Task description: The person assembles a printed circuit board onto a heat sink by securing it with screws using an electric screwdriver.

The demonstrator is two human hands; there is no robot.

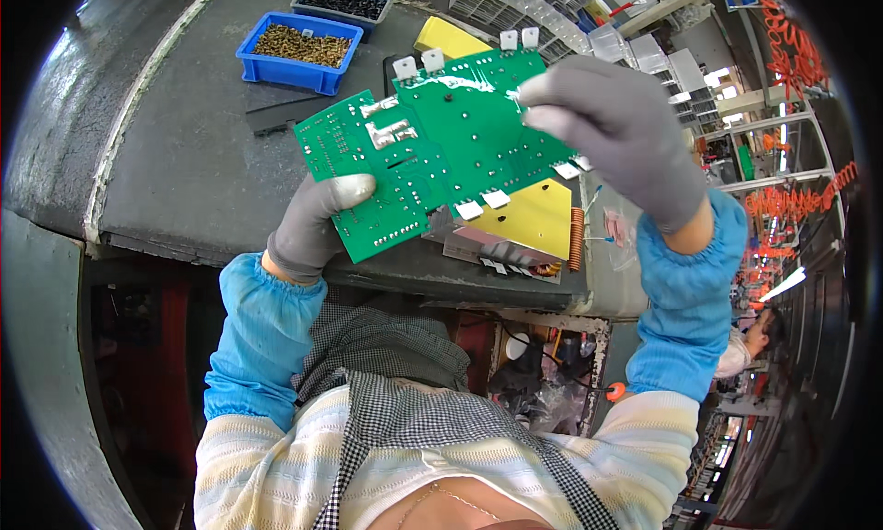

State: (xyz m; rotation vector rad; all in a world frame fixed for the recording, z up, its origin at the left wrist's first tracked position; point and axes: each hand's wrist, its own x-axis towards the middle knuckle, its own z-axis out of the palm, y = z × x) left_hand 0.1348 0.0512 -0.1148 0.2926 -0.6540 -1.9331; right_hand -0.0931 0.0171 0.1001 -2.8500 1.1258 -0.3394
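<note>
Green circuit board (437,157) held above the tabletop (184,153); left hand (317,217) grips its near-left part. Right hand (625,116) half-curled, fingertips (541,88) at its right end; cannot tell whether they pinch anything. Step: seemingly close work on the soldered face. Next move calls for steady support.

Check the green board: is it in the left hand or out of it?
In: the left hand has its thumb over the face of the green board, its other fingers mostly hidden behind it.
</note>
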